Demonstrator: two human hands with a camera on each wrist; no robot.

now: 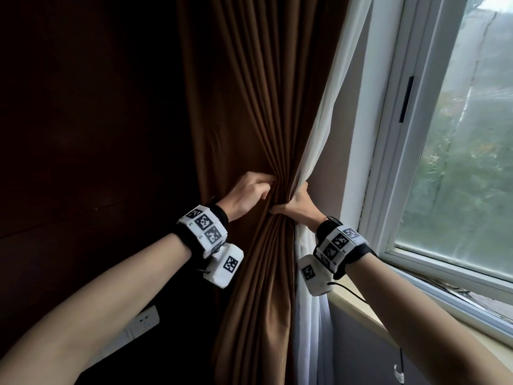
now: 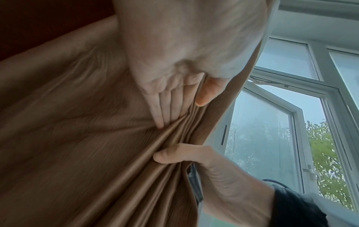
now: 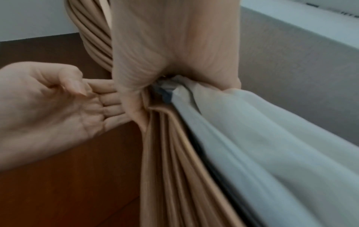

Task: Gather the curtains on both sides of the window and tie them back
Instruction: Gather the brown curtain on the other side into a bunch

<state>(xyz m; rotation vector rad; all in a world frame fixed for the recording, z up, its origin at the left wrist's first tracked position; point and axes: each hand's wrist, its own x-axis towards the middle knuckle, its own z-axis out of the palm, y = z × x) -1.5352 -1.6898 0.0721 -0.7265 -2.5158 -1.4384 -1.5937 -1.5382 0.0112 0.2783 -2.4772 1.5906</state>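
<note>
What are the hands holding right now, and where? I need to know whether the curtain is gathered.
Both grip the brown curtain at its bunched waist: right hand wraps it with the white sheer; left hand pinches the pleats.

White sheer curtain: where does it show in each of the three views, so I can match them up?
Head: the white sheer curtain runs along the brown curtain's right edge, beside the window.
Left wrist: hardly visible; only a dark strip shows behind the right hand.
Right wrist: lower right, fanning out from the hand's grip.
Shared landmark: the bunched brown pleats where both hands meet.
</note>
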